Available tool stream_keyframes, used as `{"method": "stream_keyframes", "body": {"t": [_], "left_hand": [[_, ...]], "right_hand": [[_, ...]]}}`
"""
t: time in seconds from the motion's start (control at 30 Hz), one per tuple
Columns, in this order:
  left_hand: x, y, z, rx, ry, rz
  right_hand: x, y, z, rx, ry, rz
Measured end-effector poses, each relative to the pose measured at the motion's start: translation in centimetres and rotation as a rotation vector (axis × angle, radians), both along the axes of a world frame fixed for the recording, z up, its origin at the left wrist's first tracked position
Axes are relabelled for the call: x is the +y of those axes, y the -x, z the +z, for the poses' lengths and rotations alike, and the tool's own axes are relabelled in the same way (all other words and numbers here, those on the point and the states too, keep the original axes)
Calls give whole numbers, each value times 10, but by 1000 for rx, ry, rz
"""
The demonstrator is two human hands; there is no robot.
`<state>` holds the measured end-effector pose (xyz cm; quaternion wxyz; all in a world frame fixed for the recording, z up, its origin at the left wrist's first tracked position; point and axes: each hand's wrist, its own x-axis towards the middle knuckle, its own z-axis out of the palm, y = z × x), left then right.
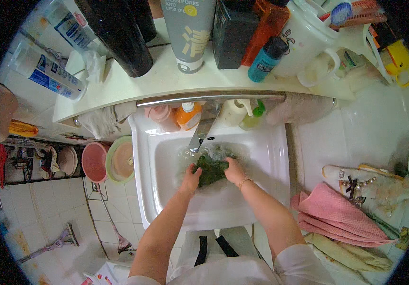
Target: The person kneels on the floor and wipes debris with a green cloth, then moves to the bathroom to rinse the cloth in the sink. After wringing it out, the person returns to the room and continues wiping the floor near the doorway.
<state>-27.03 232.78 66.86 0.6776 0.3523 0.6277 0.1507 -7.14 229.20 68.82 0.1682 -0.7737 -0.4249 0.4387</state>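
Note:
A wet dark green bundle [211, 171], seemingly fabric, lies partly under water in the white washbasin [169, 213]. At its left edge my left hand [191, 180] grips it, thumb towards the middle. My right hand [234, 171] has hold of the upper right side, and a bracelet circles that wrist. Just above the bundle, the chrome faucet [204, 124] points down into the basin. Bubbles and ripples show in the water around the cloth. The fingertips of both hands are partly hidden by cloth and water.
A shelf [154, 83] crowded with bottles overhangs the basin's back, with a metal towel rail [208, 98] along its front. Pump bottles, including an orange one [188, 115], flank the faucet. Pink [95, 162] and green basins [120, 160] stand left; a pink towel [340, 217] hangs right.

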Motion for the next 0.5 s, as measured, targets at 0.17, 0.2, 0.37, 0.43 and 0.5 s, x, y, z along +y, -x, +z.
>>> {"method": "stream_keyframes", "body": {"t": [0.17,0.2,0.37,0.43,0.5], "left_hand": [[26,-22,-14,-737,589,319],[31,-22,-11,-819,606,271],[25,-21,28,-718,278,222],[12,-22,38,-793,314,388],[-1,-26,39,-995,309,512]], "right_hand": [[-26,60,58,378,-429,168],[-35,75,72,385,-531,184],[-36,106,96,306,-507,284],[-25,102,85,65,-420,457],[-9,92,68,-91,-499,407]]}}
